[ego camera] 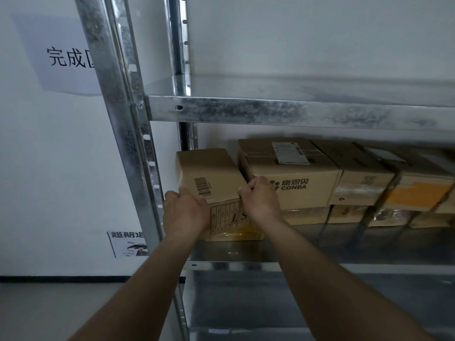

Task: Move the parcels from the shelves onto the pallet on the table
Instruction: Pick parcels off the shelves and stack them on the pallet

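Head view: both hands, left (183, 212) and right (261, 200), grip the leftmost parcel (209, 178) between them.

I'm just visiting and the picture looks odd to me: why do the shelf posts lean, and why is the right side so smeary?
Head view: the wide-angle lens bends the metal post and spreads the forearms; the boxes at far right are blurred and dim under the shelf; the barcode box, gripped by the left hand and right hand, is sharp; the upper shelf edge shows dull glare.
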The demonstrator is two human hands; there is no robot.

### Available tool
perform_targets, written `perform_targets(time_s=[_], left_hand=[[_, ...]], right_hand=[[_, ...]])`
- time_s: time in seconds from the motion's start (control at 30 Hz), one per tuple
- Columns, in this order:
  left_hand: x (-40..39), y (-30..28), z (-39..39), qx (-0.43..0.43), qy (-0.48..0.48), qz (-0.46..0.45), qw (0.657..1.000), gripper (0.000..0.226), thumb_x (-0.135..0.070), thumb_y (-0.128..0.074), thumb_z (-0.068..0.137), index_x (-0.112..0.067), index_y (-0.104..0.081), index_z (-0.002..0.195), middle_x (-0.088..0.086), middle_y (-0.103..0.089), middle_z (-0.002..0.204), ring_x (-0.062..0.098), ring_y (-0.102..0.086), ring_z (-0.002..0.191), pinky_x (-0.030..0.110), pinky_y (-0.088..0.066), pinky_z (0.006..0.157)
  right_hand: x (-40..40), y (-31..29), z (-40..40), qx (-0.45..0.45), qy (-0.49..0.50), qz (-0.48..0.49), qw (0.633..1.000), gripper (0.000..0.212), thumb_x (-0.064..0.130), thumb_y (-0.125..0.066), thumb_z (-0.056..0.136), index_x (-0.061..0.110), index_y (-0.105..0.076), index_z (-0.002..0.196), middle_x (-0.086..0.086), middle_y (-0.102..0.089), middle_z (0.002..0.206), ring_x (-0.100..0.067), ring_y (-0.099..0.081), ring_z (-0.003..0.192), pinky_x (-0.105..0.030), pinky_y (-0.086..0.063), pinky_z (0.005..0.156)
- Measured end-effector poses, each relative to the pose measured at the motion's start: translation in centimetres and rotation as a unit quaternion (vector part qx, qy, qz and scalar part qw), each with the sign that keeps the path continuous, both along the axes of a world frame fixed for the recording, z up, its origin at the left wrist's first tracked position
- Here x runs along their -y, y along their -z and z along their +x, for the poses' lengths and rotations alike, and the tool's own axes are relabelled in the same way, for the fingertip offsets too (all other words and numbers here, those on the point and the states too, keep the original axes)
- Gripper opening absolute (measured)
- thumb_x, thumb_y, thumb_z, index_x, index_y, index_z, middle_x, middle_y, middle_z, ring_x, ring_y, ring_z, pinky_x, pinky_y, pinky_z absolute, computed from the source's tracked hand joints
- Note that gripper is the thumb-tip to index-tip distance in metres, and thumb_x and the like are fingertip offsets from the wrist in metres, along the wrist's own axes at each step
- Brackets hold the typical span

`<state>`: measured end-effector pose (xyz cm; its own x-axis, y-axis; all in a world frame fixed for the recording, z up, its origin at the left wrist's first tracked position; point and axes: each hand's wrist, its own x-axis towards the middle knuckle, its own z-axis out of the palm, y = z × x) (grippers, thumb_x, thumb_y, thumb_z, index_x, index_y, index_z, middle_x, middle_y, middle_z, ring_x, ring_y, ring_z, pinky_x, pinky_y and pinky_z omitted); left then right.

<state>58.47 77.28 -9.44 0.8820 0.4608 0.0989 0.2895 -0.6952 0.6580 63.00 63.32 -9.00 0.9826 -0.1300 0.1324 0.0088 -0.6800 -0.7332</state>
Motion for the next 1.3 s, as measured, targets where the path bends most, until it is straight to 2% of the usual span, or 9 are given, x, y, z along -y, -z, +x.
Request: perform_targets(time_s=[0.13,0.3,0.43,0.6,0.77,0.9,1.0,1.13,1.3], left_hand=[[-0.3,1.0,-0.7,0.019,0.003,-0.098,0.995,0.042,-0.028,-0.045,0.094,-0.012,-0.043,0.132,0.015,-0.039,0.129,0.03,-0.041,0.12,0.043,-0.041,0.1],[-0.5,1.9,-1.9,0.058,0.017,-0.234,0.97,0.041,-0.025,-0.043,0.097,-0.019,-0.031,0.136,0.008,-0.052,0.128,0.03,-0.055,0.109,0.045,-0.047,0.094],[-0.7,2.6,-3.1,0.076,0.022,-0.261,0.962,0.041,-0.021,-0.047,0.096,-0.02,-0.035,0.135,0.002,-0.055,0.128,0.026,-0.056,0.109,0.044,-0.047,0.096],[-0.1,3.3,-5.9,0.073,0.07,-0.291,0.951,0.04,-0.006,-0.047,0.094,-0.016,-0.045,0.132,-0.002,-0.056,0.121,0.02,-0.056,0.109,0.035,-0.044,0.098],[0.8,4.1,-9.3,0.095,0.104,-0.265,0.954,0.044,-0.004,-0.049,0.093,-0.023,-0.047,0.132,-0.004,-0.06,0.118,0.015,-0.057,0.107,0.028,-0.046,0.091],[2.7,4.4,-13.0,0.131,0.127,-0.248,0.951,0.047,-0.001,-0.05,0.092,-0.037,-0.044,0.123,-0.021,-0.057,0.106,-0.016,-0.055,0.092,0.005,-0.045,0.077],[4.8,5.0,-15.8,0.131,0.126,-0.26,0.948,0.058,-0.005,-0.053,0.092,-0.043,-0.036,0.132,-0.017,-0.053,0.116,-0.018,-0.051,0.095,-0.001,-0.041,0.069],[7.7,6.4,-19.6,0.137,0.111,-0.3,0.938,0.067,-0.011,-0.057,0.091,-0.043,-0.029,0.143,-0.019,-0.051,0.131,-0.001,-0.047,0.121,0.015,-0.039,0.092],[11.9,7.4,-23.8,0.15,0.111,-0.321,0.928,0.065,-0.028,-0.058,0.087,-0.05,-0.028,0.141,-0.021,-0.047,0.137,0.005,-0.044,0.127,0.036,-0.038,0.103]], right_hand=[[0.2,-0.4,-0.6,-0.077,-0.023,0.123,0.989,0.036,0.024,-0.052,0.094,0.011,-0.04,0.126,-0.005,-0.057,0.114,-0.019,-0.057,0.094,-0.031,-0.045,0.076],[1.0,-0.4,-1.2,-0.111,-0.063,0.133,0.983,0.037,0.025,-0.056,0.092,0.013,-0.044,0.125,-0.003,-0.058,0.114,-0.021,-0.057,0.104,-0.037,-0.048,0.09],[1.9,-0.4,-2.2,-0.114,-0.126,0.105,0.98,0.044,0.024,-0.055,0.092,0.017,-0.046,0.134,-0.001,-0.056,0.126,-0.019,-0.053,0.113,-0.037,-0.044,0.099],[3.2,0.5,-4.2,-0.109,-0.159,0.137,0.972,0.043,0.015,-0.055,0.092,0.019,-0.046,0.134,0.004,-0.055,0.12,-0.011,-0.05,0.104,-0.025,-0.039,0.087],[5.1,2.2,-7.2,-0.112,-0.199,0.186,0.956,0.046,0.012,-0.054,0.094,0.02,-0.04,0.137,0.002,-0.053,0.13,-0.011,-0.05,0.112,-0.022,-0.042,0.086],[7.5,3.7,-10.6,-0.072,-0.23,0.198,0.95,0.058,0.007,-0.053,0.094,0.021,-0.03,0.145,0.007,-0.049,0.129,-0.011,-0.047,0.12,-0.025,-0.038,0.1],[9.8,4.7,-13.1,-0.044,-0.235,0.187,0.953,0.064,0.01,-0.054,0.094,0.025,-0.025,0.149,0.005,-0.046,0.139,-0.009,-0.045,0.123,-0.03,-0.038,0.106],[12.8,5.6,-16.2,-0.029,-0.229,0.156,0.96,0.067,0.024,-0.057,0.091,0.032,-0.024,0.149,0.001,-0.039,0.147,-0.014,-0.044,0.128,-0.044,-0.041,0.106],[17.0,5.9,-20.0,-0.016,-0.244,0.147,0.959,0.067,0.023,-0.057,0.093,0.025,-0.021,0.15,0.002,-0.036,0.145,-0.012,-0.046,0.123,-0.037,-0.043,0.104]])
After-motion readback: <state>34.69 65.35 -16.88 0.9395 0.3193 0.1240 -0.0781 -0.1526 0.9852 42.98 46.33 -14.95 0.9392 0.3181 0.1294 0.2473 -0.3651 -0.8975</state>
